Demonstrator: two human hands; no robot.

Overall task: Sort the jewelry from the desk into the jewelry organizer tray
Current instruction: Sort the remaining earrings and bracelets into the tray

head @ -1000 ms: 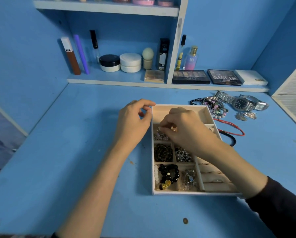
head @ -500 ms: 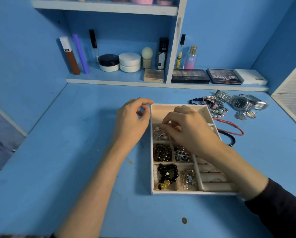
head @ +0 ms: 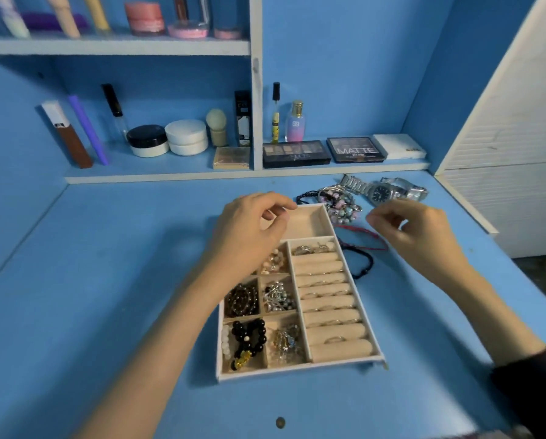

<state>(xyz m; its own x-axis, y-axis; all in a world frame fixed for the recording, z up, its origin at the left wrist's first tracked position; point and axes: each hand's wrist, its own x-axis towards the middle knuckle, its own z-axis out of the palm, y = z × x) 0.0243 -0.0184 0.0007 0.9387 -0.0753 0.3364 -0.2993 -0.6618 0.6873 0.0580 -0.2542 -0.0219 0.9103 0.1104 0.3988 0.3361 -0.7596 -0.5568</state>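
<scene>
Half-filled beige tray (head: 300, 369); desk-strewn bracelets (head: 341, 207)

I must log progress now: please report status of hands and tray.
Left hand loosely curled over tray, empty. Right hand near loose bracelets, blurred. Nothing blocking.

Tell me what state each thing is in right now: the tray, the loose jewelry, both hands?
tray, on the desk, small compartments filled, far compartment empty.
watch, on the desk, unsorted.
beaded bracelets, heaped beside the tray, unsorted.
red cord, on the desk, unsorted.
black cord, on the desk, unsorted.
left hand, fingers curled over the tray's far corner; grip unclear.
right hand, loosely curled, nothing visible in it.
</scene>
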